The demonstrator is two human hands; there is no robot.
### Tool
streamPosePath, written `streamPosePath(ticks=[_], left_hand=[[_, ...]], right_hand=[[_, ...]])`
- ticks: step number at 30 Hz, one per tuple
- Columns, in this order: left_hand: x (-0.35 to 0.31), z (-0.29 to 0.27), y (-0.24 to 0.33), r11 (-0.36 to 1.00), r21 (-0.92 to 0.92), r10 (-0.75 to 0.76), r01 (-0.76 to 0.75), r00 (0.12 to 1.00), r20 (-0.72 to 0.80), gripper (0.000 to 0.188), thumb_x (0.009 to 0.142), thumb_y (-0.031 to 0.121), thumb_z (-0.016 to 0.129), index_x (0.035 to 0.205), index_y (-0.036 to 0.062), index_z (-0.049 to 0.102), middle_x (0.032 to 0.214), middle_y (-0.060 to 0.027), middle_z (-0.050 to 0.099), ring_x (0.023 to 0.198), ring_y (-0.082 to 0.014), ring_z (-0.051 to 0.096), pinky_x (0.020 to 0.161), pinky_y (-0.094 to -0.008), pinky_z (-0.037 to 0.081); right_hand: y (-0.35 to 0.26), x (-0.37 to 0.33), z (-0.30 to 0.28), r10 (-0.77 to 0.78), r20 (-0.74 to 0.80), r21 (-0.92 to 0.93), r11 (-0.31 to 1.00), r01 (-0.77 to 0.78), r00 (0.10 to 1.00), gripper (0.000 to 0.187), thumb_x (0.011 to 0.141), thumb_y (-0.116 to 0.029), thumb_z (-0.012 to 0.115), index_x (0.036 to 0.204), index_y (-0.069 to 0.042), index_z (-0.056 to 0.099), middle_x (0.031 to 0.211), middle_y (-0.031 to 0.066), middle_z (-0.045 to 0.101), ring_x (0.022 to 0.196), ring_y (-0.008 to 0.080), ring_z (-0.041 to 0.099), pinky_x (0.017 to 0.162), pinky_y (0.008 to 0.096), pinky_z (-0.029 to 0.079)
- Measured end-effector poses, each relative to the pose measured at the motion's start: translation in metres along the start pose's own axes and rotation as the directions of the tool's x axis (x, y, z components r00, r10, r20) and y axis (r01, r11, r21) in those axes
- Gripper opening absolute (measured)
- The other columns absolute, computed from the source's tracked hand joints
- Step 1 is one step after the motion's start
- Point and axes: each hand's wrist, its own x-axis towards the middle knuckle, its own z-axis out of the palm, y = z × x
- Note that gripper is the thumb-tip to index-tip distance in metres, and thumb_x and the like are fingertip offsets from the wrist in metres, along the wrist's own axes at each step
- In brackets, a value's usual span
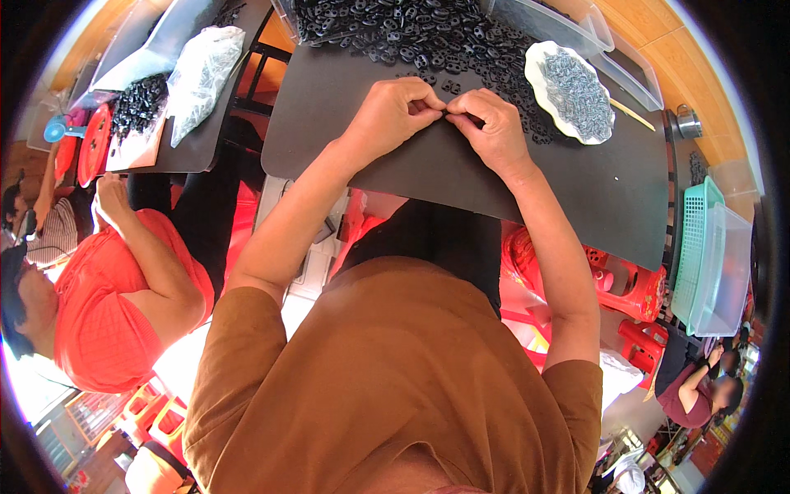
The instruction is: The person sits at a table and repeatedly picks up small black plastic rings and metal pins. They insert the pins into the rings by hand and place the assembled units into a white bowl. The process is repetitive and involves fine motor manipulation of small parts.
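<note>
My left hand (pixel 397 114) and my right hand (pixel 492 130) meet over the near middle of the dark table. Both are closed in a pinch, fingertips almost touching, on a small black plastic piece (pixel 446 113) that the fingers mostly cover. Just beyond them spreads a big heap of small black plastic pieces (pixel 428 33), many with two round holes. To the right of my right hand, a white scalloped dish (pixel 536 72) holds a mass of tiny grey metal parts, too small to make out singly.
Clear plastic bins (pixel 634 78) stand at the table's far side. A thin stick (pixel 632 114) lies right of the dish. Green (pixel 695 239) and clear baskets stand at the right edge. At a left table with a plastic bag (pixel 206 78) sits a person in red (pixel 123 296).
</note>
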Motion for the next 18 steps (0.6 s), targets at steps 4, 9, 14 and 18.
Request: streamPosePath(ticks=[4, 9, 14, 18], left_hand=[[-0.0011, -0.0007, 0.003, 1.0, -0.01, 0.007, -0.007, 1.0, 0.011, 0.007, 0.081, 0.0, 0.071, 0.088, -0.0004, 0.07, 0.084, -0.0047, 0.067, 0.072, -0.0094, 0.064, 0.065, -0.0235, 0.052], [-0.001, 0.0005, -0.0008, 0.999, 0.008, 0.037, -0.037, 0.999, 0.002, 0.006, 0.081, 0.0, 0.071, 0.087, -0.0009, 0.069, 0.083, -0.0049, 0.067, 0.071, -0.0094, 0.063, 0.064, -0.0238, 0.051], [0.0012, -0.0007, 0.0026, 0.998, 0.019, 0.054, -0.054, 0.999, 0.006, 0.006, 0.08, 0.0, 0.071, 0.085, -0.0012, 0.069, 0.081, -0.0055, 0.066, 0.069, -0.0098, 0.062, 0.062, -0.0244, 0.05], [0.0015, 0.0, -0.0019, 0.993, 0.07, 0.095, -0.097, 0.995, 0.022, 0.005, 0.08, 0.001, 0.071, 0.084, -0.0017, 0.068, 0.081, -0.006, 0.066, 0.069, -0.01, 0.062, 0.062, -0.0246, 0.05]], right_hand=[[-0.0014, 0.0004, -0.0012, -0.024, 0.001, 0.03, 0.999, 0.024, 1.0, 0.01, 0.075, -0.003, 0.072, 0.079, -0.006, 0.064, 0.078, 0.0048, 0.067, 0.075, 0.024, 0.063, 0.067, 0.0335, 0.051], [-0.002, 0.0016, 0.0017, -0.028, -0.02, 0.075, 0.997, 0.03, 0.999, 0.01, 0.075, -0.001, 0.071, 0.079, -0.005, 0.062, 0.078, 0.0058, 0.066, 0.075, 0.0251, 0.062, 0.067, 0.0341, 0.051], [-0.0022, 0.0014, 0.0006, -0.013, -0.001, 0.083, 0.996, 0.013, 1.0, 0.011, 0.075, 0.001, 0.07, 0.078, -0.003, 0.061, 0.078, 0.0063, 0.066, 0.075, 0.0255, 0.062, 0.067, 0.034, 0.05], [-0.0047, 0.0021, -0.001, -0.013, 0.035, 0.096, 0.995, 0.01, 0.999, 0.011, 0.074, 0.002, 0.07, 0.077, -0.003, 0.06, 0.078, 0.0066, 0.065, 0.075, 0.0262, 0.061, 0.067, 0.0337, 0.05]])
